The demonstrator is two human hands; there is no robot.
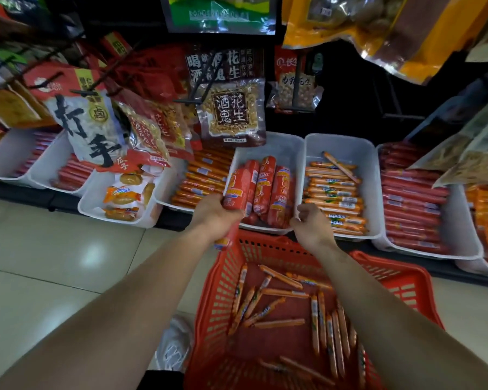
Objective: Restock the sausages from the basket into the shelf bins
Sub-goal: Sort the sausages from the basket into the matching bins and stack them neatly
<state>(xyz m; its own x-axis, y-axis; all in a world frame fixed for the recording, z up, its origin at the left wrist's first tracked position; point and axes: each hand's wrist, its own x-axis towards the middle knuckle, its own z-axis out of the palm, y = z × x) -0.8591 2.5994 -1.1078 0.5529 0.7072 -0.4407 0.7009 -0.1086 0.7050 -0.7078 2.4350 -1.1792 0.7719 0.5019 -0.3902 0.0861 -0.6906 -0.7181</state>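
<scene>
Left hand [216, 218]: grips fat sausage [237, 192] over middle bin [268, 144].
Right hand [312, 225]: curled, empty, on bin's front rim.
Basket [217, 291]: thin sausages [279, 305] loose inside.

My left hand [219, 218] is covering the middle of a thick red plastic-wrapped sausage [238, 190]. My forearms are hiding part of the red slatted plastic basket [217, 291], whose near end is running off the bottom edge.

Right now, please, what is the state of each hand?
Left hand: closed, holding thick red sausages over the bin.
Right hand: closed, fingers curled; whether it holds anything cannot be told.
</scene>
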